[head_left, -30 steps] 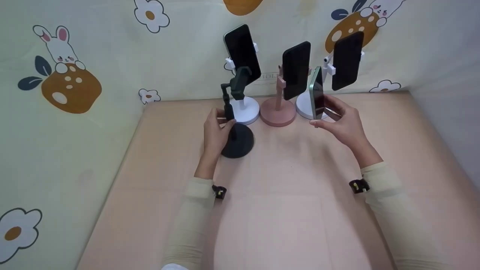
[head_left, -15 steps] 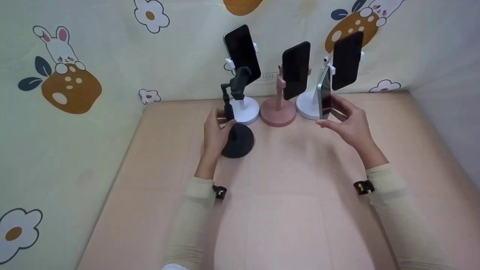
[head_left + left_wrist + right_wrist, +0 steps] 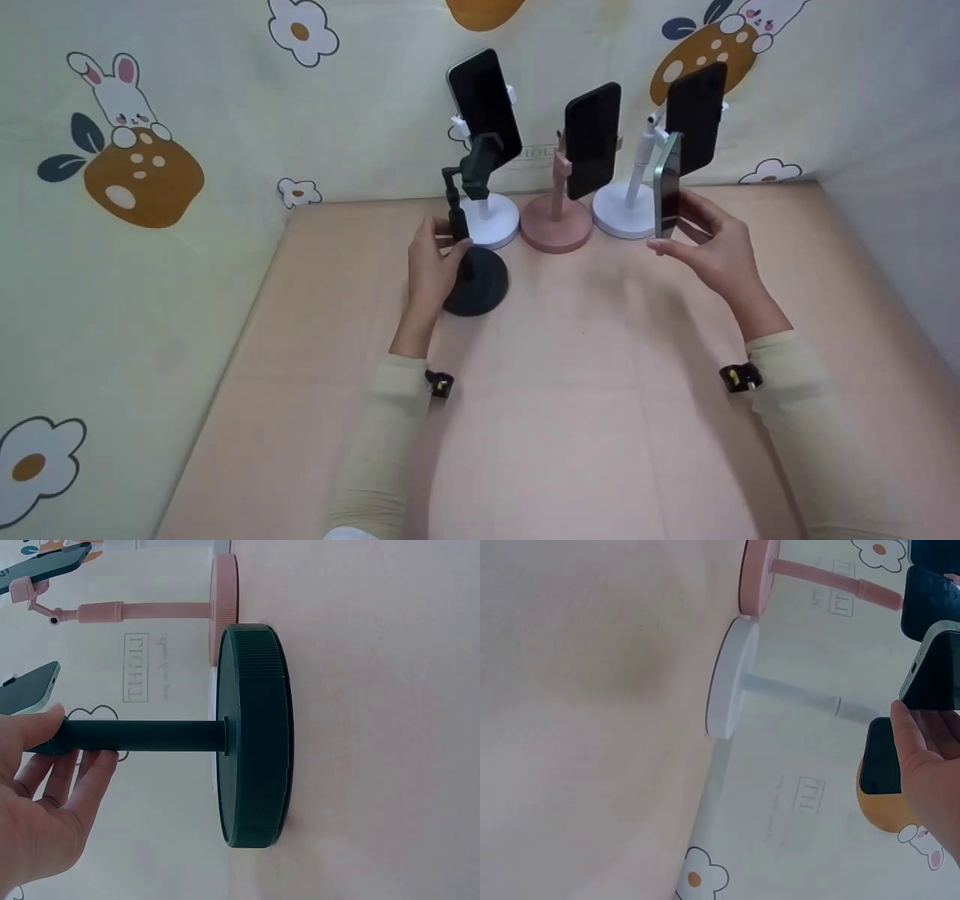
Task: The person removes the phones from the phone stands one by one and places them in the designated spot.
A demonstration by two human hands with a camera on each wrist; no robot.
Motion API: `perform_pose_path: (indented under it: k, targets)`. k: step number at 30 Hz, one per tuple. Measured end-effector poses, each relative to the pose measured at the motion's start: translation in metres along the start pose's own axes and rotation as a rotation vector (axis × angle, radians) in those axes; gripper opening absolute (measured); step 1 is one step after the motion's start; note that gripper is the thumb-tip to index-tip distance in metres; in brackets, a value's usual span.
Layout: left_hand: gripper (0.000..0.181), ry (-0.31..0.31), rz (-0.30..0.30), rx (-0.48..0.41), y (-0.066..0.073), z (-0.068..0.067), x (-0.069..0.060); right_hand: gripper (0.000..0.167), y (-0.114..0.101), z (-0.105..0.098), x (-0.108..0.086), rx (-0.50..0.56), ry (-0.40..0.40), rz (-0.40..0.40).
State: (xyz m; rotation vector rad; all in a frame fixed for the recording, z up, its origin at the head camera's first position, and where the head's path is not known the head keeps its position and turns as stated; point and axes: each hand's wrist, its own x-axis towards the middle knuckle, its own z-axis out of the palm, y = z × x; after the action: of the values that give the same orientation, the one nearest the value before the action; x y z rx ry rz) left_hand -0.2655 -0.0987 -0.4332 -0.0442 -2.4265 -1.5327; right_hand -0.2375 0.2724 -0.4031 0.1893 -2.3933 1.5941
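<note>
My left hand [image 3: 433,259] grips the upright pole of a dark green phone stand [image 3: 476,285], whose round base rests on the table. At the stand's top is its clamp [image 3: 481,163], with no phone visible in it. The left wrist view shows thumb and fingers around the pole [image 3: 150,736], above the base. My right hand [image 3: 718,247] pinches a phone [image 3: 667,191] with a pale green edge, held upright off the table near its lower end. Seen from the right wrist, this phone [image 3: 937,671] has its dark screen showing; its far end is cut off.
Along the wall stand a white phone stand [image 3: 491,223], a pink one [image 3: 556,231] and another white one [image 3: 624,214]. They bear dark-screened phones: left [image 3: 487,97], middle [image 3: 594,142] and right [image 3: 696,112]. A pink cloth [image 3: 570,420] covers the table.
My right hand has moved to the right with the phone, from in front of the right white stand's base to its right side. My left hand and the green stand have stayed put.
</note>
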Motion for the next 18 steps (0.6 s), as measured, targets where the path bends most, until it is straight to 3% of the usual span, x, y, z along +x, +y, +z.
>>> perform_pose_path:
  k: [18]
  targets:
    - [0.027, 0.004, -0.001, 0.005, 0.001, 0.0, -0.001, 0.08, 0.008, -0.02, -0.005, -0.051, 0.054, 0.069]
